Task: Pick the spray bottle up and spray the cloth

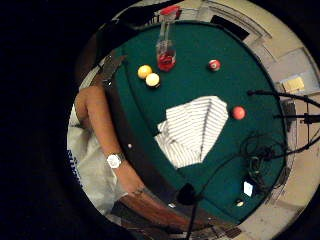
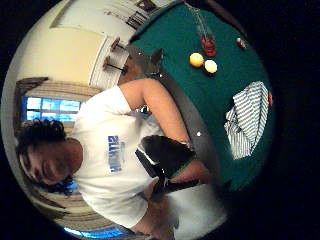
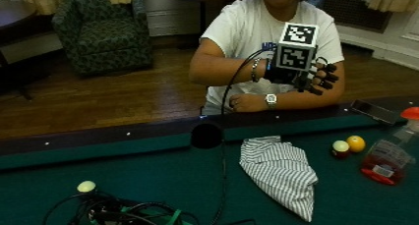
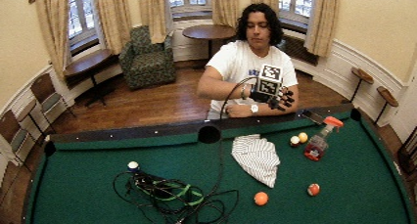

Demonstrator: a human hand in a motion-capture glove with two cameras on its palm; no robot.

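Outside view, left to right. Tangle of black cables (image 3: 111, 210) lies on the green felt pool-table desk (image 3: 164, 176), well apart from the task things. Striped grey-and-white cloth (image 3: 282, 173) lies crumpled flat mid-desk, near the rail, likely laid out as the spray target. Cream ball (image 3: 340, 147) and yellow ball (image 3: 356, 143) sit touching, between cloth and bottle. Clear plastic spray bottle with red liquid and orange-red trigger top (image 3: 387, 163) stands upright at the far right, untouched, well apart from the hand. Black-gloved right hand (image 3: 308, 73) is raised above the rail in front of the chest, probably ready to reach. Grip is wide: fingers loosely spread, holding and touching nothing. The bare hand rests on the rail.
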